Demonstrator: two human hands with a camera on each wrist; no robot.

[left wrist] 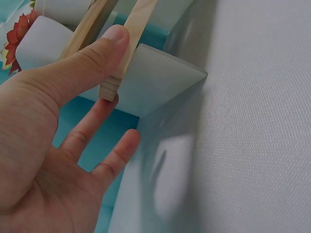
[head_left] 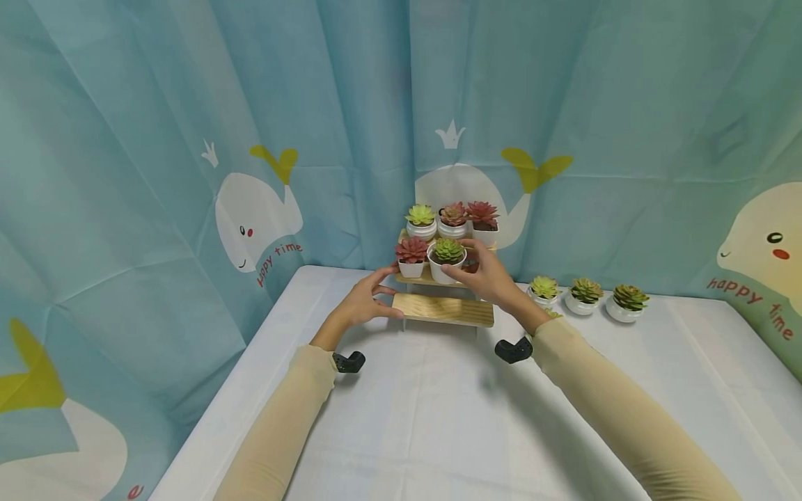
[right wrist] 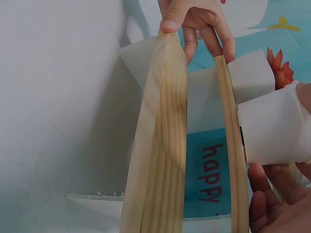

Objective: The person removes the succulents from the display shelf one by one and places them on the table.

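Note:
A tiered wooden plant stand (head_left: 443, 310) stands at the back of the table. My left hand (head_left: 362, 299) holds its left end, thumb against the lowest board (right wrist: 167, 126) and fingers around the board ends. My right hand (head_left: 491, 278) grips a white pot with a green succulent (head_left: 447, 252) at the middle board (right wrist: 229, 126); the pot's base is right at that board in the right wrist view. Left of it sits a white pot with a red succulent (head_left: 411, 256). Three potted succulents line the top board: light green (head_left: 421, 218), reddish (head_left: 454, 217) and red (head_left: 483, 218).
Several white-potted green succulents (head_left: 585, 296) stand on the table right of the stand, one partly hidden behind my right forearm. A blue curtain (head_left: 351, 139) with whale prints hangs close behind. White cloth (head_left: 401, 417) covers the table.

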